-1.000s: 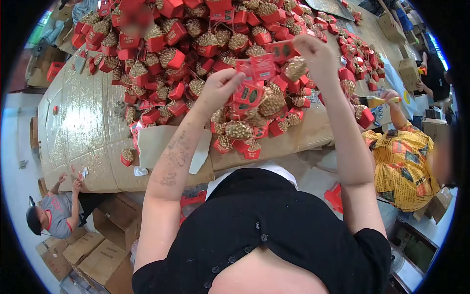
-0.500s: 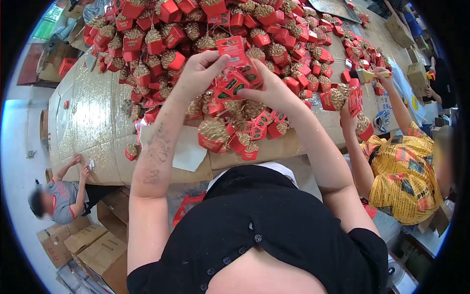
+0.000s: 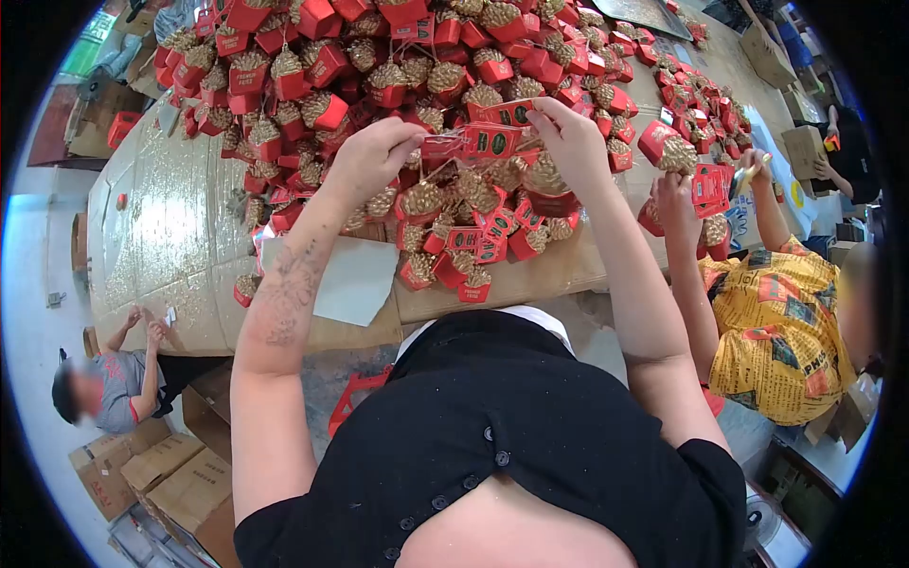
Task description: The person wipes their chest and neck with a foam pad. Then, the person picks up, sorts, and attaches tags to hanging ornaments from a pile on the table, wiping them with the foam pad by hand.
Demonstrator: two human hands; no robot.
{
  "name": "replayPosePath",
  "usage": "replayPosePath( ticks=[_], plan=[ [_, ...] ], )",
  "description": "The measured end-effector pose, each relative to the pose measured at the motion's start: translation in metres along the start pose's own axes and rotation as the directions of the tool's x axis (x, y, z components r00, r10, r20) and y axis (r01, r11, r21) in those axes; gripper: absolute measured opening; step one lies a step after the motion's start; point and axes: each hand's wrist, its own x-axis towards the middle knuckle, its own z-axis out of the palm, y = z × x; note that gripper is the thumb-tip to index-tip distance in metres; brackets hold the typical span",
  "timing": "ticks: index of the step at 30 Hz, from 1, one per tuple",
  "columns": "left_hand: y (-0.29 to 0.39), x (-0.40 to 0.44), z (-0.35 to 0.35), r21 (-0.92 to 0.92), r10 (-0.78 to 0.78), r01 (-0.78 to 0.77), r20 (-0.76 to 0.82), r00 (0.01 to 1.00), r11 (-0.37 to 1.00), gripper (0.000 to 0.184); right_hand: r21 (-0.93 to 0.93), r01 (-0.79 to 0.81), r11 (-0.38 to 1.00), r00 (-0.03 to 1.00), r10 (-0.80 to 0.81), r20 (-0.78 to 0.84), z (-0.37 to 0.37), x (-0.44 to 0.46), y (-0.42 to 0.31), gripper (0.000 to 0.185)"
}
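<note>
Over the near edge of a large pile, both my hands are raised with red card tags between them. My left hand is closed in a pinch at the left end of these tags, where thin pale strings show. My right hand pinches a red tag along its upper right side. Just below hang and lie red fries-box ornaments with gold glittery tops; some have printed tags attached. Whether the ornaments under my hands hang from the held tags I cannot tell.
The pile of ornaments covers much of the cardboard-covered table. A pale sheet lies at the front edge. At right, a person in a yellow patterned shirt handles ornaments; another person in grey is at left. Cartons stand lower left.
My hands have moved apart, the right one outward and up. The bunched tags are now spread in a row between them. The neighbour at right has shifted the ornaments in hand.
</note>
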Motion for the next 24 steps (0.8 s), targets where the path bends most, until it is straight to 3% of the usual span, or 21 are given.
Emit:
replayPosePath(
  ticks=[1,2,3,6,9,11,13,15,16,17,19,20,21,22,23,24],
  plan=[
    [0.005,0.003,0.002,-0.087,-0.051,0.045,-0.064,0.997,0.995,0.017,-0.137,0.079,0.987,0.996,-0.084,-0.030,-0.001,-0.002,-0.004,0.015],
    [0.005,0.005,0.005,-0.087,-0.004,-0.011,-0.166,0.986,0.996,0.017,-0.257,0.140,0.956,0.985,-0.162,-0.066,-0.001,-0.003,-0.008,0.013],
    [0.005,0.004,0.005,-0.085,-0.004,-0.011,-0.165,0.986,0.996,0.017,-0.256,0.140,0.957,0.985,-0.162,-0.066,-0.001,-0.004,-0.008,0.013],
    [0.004,0.003,0.002,-0.292,-0.225,0.134,-0.307,0.925,0.947,0.017,-0.162,0.108,0.981,0.990,-0.121,-0.072,-0.001,-0.007,-0.004,0.014],
    [0.001,-0.001,-0.007,-0.392,-0.348,0.250,-0.202,0.915,0.886,0.020,-0.094,0.030,0.995,0.995,-0.039,-0.097,-0.007,-0.005,-0.008,0.015],
    [0.001,-0.004,-0.014,-0.296,-0.317,0.252,-0.195,0.928,0.921,0.023,-0.241,0.009,0.970,0.998,-0.025,-0.065,-0.022,0.000,-0.025,0.019],
    [0.004,-0.005,-0.027,-0.173,-0.372,0.342,-0.198,0.907,0.924,0.023,-0.260,0.004,0.966,1.000,0.000,0.016,-0.034,0.004,-0.033,0.028],
    [0.003,-0.005,-0.029,-0.221,-0.340,0.288,-0.254,0.905,0.932,0.025,-0.369,0.064,0.927,0.972,0.026,0.234,-0.040,0.004,-0.032,0.038],
    [0.006,-0.004,-0.030,-0.370,-0.390,0.283,-0.255,0.885,0.885,0.026,-0.415,0.122,0.902,0.957,0.005,0.291,-0.037,0.005,-0.023,0.044],
    [0.008,-0.004,-0.031,-0.509,-0.439,0.268,-0.250,0.863,0.818,0.028,-0.415,0.126,0.901,0.957,0.000,0.292,-0.038,0.008,-0.021,0.044],
    [0.000,-0.006,-0.026,-0.565,-0.405,0.191,-0.282,0.870,0.803,0.029,-0.484,0.086,0.871,0.930,0.104,0.352,-0.040,0.012,-0.019,0.045],
    [-0.001,-0.008,-0.024,-0.635,-0.450,0.155,-0.334,0.828,0.756,0.029,-0.482,0.092,0.871,0.930,0.099,0.355,-0.042,0.014,-0.017,0.045],
    [-0.003,-0.009,-0.023,-0.698,-0.494,0.109,-0.379,0.782,0.708,0.028,-0.442,0.029,0.897,0.924,0.145,0.354,-0.044,0.015,-0.016,0.044],
    [-0.010,-0.009,-0.023,-0.797,-0.499,-0.032,-0.408,0.765,0.604,0.027,-0.400,-0.037,0.916,0.915,0.192,0.354,-0.048,0.016,-0.013,0.044],
    [-0.012,-0.009,-0.021,-0.795,-0.497,-0.033,-0.411,0.765,0.606,0.027,-0.357,-0.104,0.928,0.903,0.238,0.357,-0.051,0.017,-0.010,0.043],
    [-0.005,-0.007,-0.021,-0.867,-0.550,-0.087,-0.386,0.740,0.491,0.026,-0.097,-0.361,0.927,0.836,0.368,0.406,-0.050,0.017,-0.003,0.034]
  ],
)
